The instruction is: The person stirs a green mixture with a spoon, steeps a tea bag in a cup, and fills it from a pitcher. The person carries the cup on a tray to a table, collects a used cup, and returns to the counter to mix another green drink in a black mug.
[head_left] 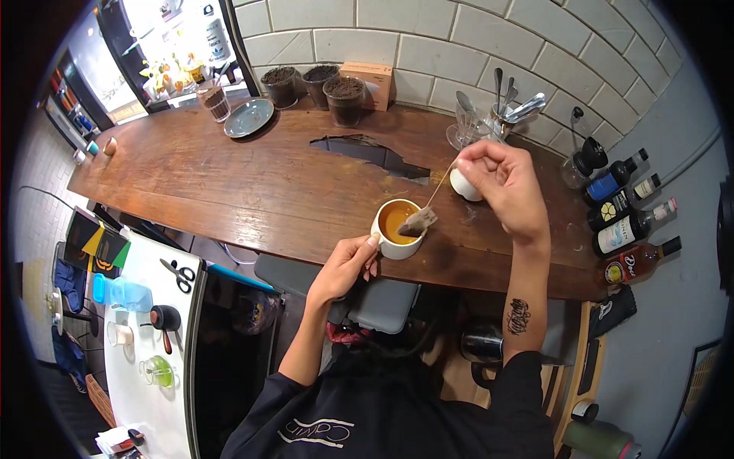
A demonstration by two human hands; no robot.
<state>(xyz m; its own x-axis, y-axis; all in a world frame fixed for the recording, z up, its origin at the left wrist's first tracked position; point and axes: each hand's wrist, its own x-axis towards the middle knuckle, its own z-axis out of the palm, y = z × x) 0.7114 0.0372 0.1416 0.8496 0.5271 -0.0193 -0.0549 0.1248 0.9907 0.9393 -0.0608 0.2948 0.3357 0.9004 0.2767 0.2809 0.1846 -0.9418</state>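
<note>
A white cup with amber tea stands near the front edge of the wooden counter. My left hand is closed on its handle at the cup's left side. Above and to the right, my right hand pinches the string of a tea bag. The string is taut, and the bag hangs tilted at the cup's right rim, over the tea. A small white cup stands just behind my right hand, partly hidden by its fingers.
Several bottles line the right wall. At the back are glass cups of dark grounds, a cardboard box, a blue-grey plate and a spoon holder. The counter has a jagged hole. Scissors lie on a white side table.
</note>
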